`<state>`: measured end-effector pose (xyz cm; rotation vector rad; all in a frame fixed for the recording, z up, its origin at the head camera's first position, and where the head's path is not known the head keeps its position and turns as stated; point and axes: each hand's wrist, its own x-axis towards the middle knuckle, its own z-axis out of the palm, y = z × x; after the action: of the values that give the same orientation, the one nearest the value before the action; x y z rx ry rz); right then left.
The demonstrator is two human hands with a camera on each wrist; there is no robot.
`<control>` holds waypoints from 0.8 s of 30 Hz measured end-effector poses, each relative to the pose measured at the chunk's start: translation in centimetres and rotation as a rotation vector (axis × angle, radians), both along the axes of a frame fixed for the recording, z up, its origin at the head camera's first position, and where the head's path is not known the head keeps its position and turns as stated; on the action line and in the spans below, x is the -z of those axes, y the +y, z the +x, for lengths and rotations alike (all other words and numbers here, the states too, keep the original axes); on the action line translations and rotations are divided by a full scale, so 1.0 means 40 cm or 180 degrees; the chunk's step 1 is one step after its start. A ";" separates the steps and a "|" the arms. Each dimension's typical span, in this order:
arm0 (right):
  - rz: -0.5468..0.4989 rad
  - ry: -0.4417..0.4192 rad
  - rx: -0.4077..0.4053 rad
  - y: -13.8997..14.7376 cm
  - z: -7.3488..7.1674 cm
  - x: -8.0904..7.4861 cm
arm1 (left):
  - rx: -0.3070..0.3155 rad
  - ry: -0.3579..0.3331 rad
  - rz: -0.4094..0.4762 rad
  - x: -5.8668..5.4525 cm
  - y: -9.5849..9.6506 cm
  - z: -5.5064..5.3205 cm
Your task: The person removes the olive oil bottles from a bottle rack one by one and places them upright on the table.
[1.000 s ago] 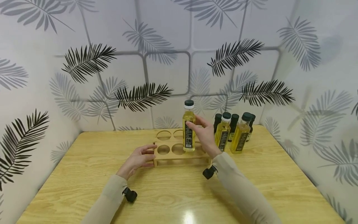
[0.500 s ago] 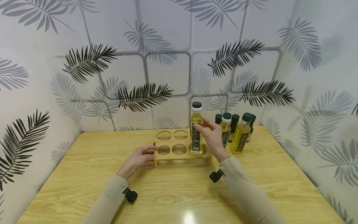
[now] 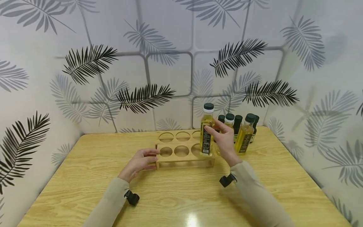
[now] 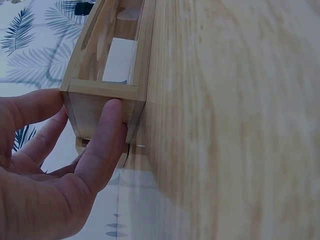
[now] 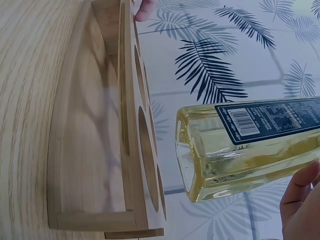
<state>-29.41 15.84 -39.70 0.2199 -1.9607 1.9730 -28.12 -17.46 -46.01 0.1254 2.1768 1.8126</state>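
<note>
A two-tier wooden bottle rack (image 3: 173,158) with round holes stands on the table. My left hand (image 3: 141,162) rests against its left end; in the left wrist view, the fingers (image 4: 102,135) press on the end panel and reach its upper corner. My right hand (image 3: 226,142) holds a clear bottle of yellow oil (image 3: 206,138), with a dark cap and black label, by its upper body. Nearly upright, the bottle overlaps the front row's right hole in the head view. In the right wrist view its base (image 5: 187,160) hangs apart from the rack's holed top (image 5: 142,150).
Right of the rack stand another oil bottle (image 3: 244,135), one partly hidden behind my right hand (image 3: 229,119), and several dark-capped slim bottles (image 3: 237,124) behind them. A leaf-patterned wall covering (image 3: 170,75) closes off the back and sides of the wooden table (image 3: 175,195).
My right hand has carried the oil bottle rightward and slightly lower, from over the front row's middle to its right hole. The left hand and rack have stayed in place.
</note>
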 end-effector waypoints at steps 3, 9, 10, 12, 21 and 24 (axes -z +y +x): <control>-0.0013 -0.0023 0.0025 0.013 0.007 -0.004 | 0.0012 -0.0001 0.0005 -0.001 0.000 0.001; -0.0046 -0.0083 0.0063 0.044 0.016 -0.008 | 0.0029 -0.0038 0.0013 -0.003 0.001 -0.002; -0.0024 -0.0074 0.0059 0.049 0.017 -0.009 | 0.0023 -0.0033 0.0011 -0.004 0.001 -0.003; 0.0042 -0.0058 0.0055 0.059 0.018 -0.011 | 0.0017 -0.0024 0.0017 -0.006 0.000 -0.004; 0.0165 0.0004 0.0116 0.099 0.023 -0.016 | -0.0005 -0.0024 0.0036 -0.001 -0.004 0.001; 0.0091 0.0065 0.0089 0.111 0.021 -0.017 | -0.0008 0.0005 0.0029 0.003 -0.005 0.000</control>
<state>-28.56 20.28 -39.04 0.2179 -1.9694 1.9191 -28.13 -17.68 -46.14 0.1262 2.1710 1.8248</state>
